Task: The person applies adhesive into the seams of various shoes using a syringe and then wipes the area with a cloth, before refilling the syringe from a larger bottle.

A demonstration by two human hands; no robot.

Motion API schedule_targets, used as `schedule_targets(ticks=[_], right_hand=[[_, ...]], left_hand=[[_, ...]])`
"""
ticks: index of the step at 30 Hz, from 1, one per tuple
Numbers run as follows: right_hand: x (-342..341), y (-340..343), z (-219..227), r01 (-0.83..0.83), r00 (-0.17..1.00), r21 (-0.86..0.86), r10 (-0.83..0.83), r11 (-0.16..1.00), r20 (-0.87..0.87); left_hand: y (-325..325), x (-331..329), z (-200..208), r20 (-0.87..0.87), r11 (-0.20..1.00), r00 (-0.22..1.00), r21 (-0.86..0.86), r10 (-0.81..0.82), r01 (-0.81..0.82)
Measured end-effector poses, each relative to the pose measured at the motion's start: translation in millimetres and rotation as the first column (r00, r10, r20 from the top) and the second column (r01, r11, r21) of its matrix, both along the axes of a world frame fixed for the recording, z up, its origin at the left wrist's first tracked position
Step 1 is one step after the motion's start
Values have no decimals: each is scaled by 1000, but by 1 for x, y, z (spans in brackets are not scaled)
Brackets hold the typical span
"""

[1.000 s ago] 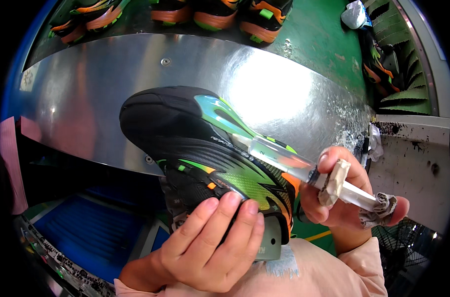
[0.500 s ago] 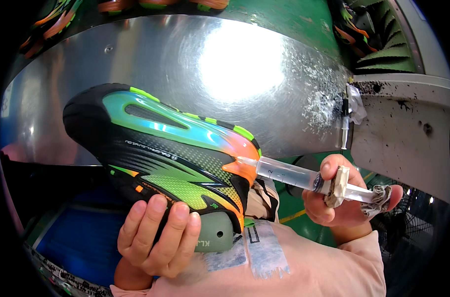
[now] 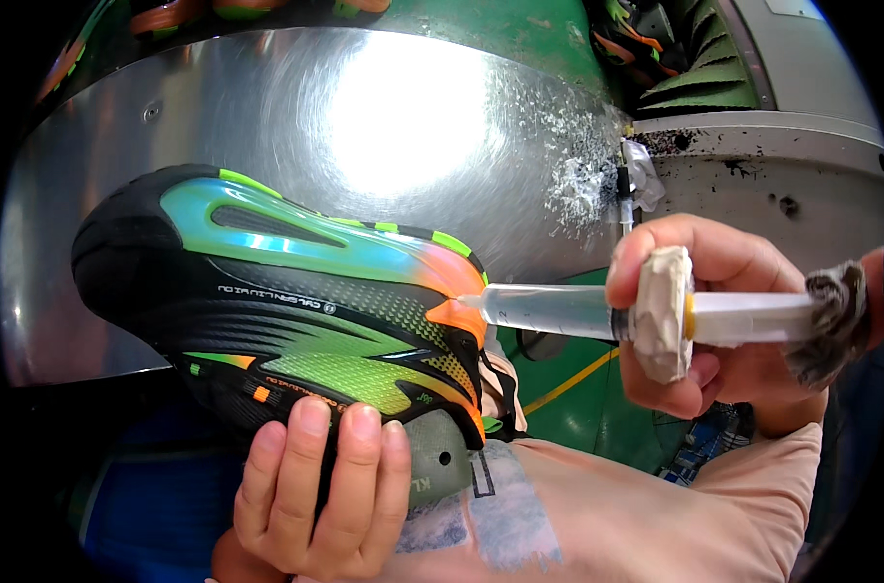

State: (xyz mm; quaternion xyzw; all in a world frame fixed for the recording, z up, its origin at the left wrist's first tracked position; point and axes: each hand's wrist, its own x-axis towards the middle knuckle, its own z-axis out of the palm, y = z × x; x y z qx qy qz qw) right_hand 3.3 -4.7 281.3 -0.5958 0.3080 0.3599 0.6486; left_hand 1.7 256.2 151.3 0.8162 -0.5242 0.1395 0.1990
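Observation:
A black, green and orange sports shoe (image 3: 296, 316) lies sideways across the view, toe to the left, with a glossy blue-green to orange piece along its upper side. My left hand (image 3: 321, 496) is closed around its lower side, thumb hidden behind it. A grey-green shoe last (image 3: 432, 464) fills the shoe's opening. In my right hand (image 3: 729, 277), closed around it, is a clear syringe (image 3: 549, 309) held nearly level. Its tip meets the orange part near the heel. Pale wrapping (image 3: 663, 311) covers the flange; dark, crumpled wrapping (image 3: 831, 325) covers the plunger's end, against my palm.
Behind the shoe stretches a shiny metal worktop (image 3: 257, 117) with white residue (image 3: 583, 180). At its right end rest another syringe (image 3: 625, 199) and crumpled white tissue (image 3: 643, 173). Other shoes (image 3: 631, 44) lie on a green surface beyond. Right stands a stained grey surface (image 3: 763, 175).
My right hand has risen and come nearer, turning the syringe from slanted to almost level while its tip stays at the orange part. Shoe and worktop appear shifted left.

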Motion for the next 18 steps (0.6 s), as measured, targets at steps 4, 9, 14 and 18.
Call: schedule_targets(ticks=[4, 9, 14, 18], right_hand=[[29, 13, 2, -2, 998, 54, 6, 999, -69], [42, 49, 8, 73, 996, -318, -84, 945, -22], [45, 44, 9, 105, 995, -90, -104, 990, 11], [38, 46, 19, 208, 974, -209, -222, 955, -46]], left_hand=[[-1, 7, 9, -13, 999, 999, 8, -34, 34], [0, 13, 12, -20, 997, 1000, -76, -1, 0], [-4, 14, 1, 15, 992, 1000, -124, -3, 5], [-11, 15, -12, 12, 985, 1000, -172, 7, -4]])
